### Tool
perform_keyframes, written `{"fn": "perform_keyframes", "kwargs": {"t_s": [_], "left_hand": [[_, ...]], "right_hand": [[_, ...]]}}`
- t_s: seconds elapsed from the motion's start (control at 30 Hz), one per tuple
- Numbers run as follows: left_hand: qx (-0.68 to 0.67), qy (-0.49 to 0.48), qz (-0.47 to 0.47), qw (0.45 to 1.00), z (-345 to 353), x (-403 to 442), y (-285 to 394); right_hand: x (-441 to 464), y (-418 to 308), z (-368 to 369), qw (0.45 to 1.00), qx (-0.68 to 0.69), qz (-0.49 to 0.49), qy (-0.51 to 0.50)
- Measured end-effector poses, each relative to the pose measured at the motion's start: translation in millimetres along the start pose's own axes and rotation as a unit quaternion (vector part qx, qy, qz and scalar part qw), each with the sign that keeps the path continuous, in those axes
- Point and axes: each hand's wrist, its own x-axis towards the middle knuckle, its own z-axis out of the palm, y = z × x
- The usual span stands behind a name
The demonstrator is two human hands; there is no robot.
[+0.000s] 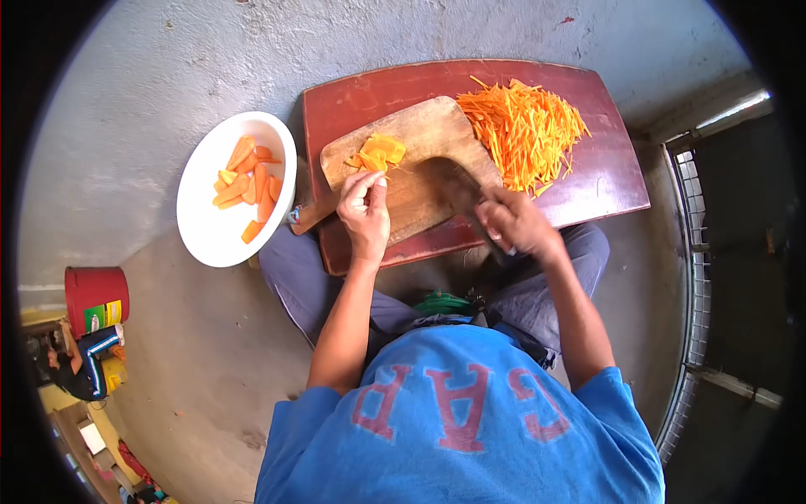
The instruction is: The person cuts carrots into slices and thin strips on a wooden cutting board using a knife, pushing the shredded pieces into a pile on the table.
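Observation:
On the wooden cutting board (428, 130) lies a small heap of thin carrot slices (382, 151). My left hand (365, 206) is closed just below that heap, thumb against fingers, with a small orange bit of carrot showing at the fingertips. My right hand (514, 223) grips the handle of a knife (457, 186), whose dark blade is smeared by motion over the right part of the board. Beyond the board's right edge, a large pile of carrot strips (525, 134) rests on the red table (600, 160).
A white basin (197, 214) with several carrot pieces (249, 181) stands left of the table. Further left are a red bucket (88, 281) and another person (88, 361). A wall (361, 38) rises behind the table; a dark gate (739, 252) is at right.

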Motion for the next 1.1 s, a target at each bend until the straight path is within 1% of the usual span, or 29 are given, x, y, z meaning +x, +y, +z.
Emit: {"fn": "perform_keyframes", "kwargs": {"t_s": [0.03, 0.07, 0.1, 0.13, 0.17, 0.23, 0.27, 0.37, 0.4, 0.43, 0.5, 0.53, 0.57, 0.63, 0.67, 0.73, 0.87, 0.97, 1.03, 1.1], "left_hand": [[-0.003, -0.006, -0.014, 1.000, 0, 0, 4], [-0.005, -0.012, -0.028, 1.000, 1, 0, 8], [-0.008, -0.020, -0.041, 0.999, 1, 0, 11], [-0.004, -0.022, -0.039, 0.999, 1, 0, 16], [0.011, -0.024, -0.010, 1.000, 1, 0, 15], [0.041, -0.028, 0.046, 0.998, 1, 2, 11], [0.035, -0.037, 0.023, 0.998, -1, 0, 10], [0.075, -0.065, 0.034, 0.994, -6, 10, 5], [0.083, -0.075, 0.031, 0.993, -8, 16, -4], [0.172, -0.095, 0.061, 0.979, -8, 28, 9], [0.343, -0.132, 0.119, 0.922, -9, 50, 32], [0.371, -0.133, 0.122, 0.911, -6, 58, 24], [0.387, -0.155, 0.110, 0.902, -3, 64, 17], [0.416, -0.200, 0.090, 0.882, 4, 76, 13], [0.422, -0.213, 0.075, 0.878, 5, 78, 13], [0.431, -0.240, 0.048, 0.869, 11, 83, 17], [0.402, -0.246, 0.093, 0.877, 17, 80, 3], [0.388, -0.257, 0.110, 0.878, 19, 85, -3], [0.382, -0.273, 0.108, 0.876, 22, 90, -2], [0.360, -0.267, 0.142, 0.883, 22, 91, -2]], "right_hand": [[15, 24, -16, 0.996, -0.036, -0.056, 0.056], [21, 22, -36, 0.998, 0.007, -0.007, 0.055], [26, 13, -50, 0.996, -0.008, 0.020, 0.083], [34, 19, -62, 0.993, -0.043, -0.014, 0.110], [40, 26, -71, 0.987, -0.076, -0.048, 0.137], [38, 19, -79, 0.984, -0.052, -0.046, 0.162], [37, 16, -81, 0.983, -0.040, -0.044, 0.174], [34, 20, -79, 0.977, 0.119, -0.018, 0.174], [32, 20, -74, 0.969, 0.185, -0.027, 0.164], [29, 20, -64, 0.956, 0.249, -0.036, 0.152], [24, 18, -44, 0.918, 0.373, -0.053, 0.124], [22, 14, -36, 0.933, 0.338, -0.066, 0.110], [19, 9, -27, 0.944, 0.301, -0.075, 0.117], [22, 13, -13, 0.958, 0.259, -0.103, 0.071], [23, 14, -6, 0.961, 0.255, -0.086, 0.063], [25, 14, 5, 0.964, 0.234, -0.086, 0.088], [25, 11, 3, 0.966, 0.185, -0.068, 0.166], [16, 4, -10, 0.981, 0.107, -0.079, 0.145], [10, 0, -13, 0.984, 0.111, -0.069, 0.120], [4, -5, -12, 0.983, 0.133, -0.064, 0.110]]}}
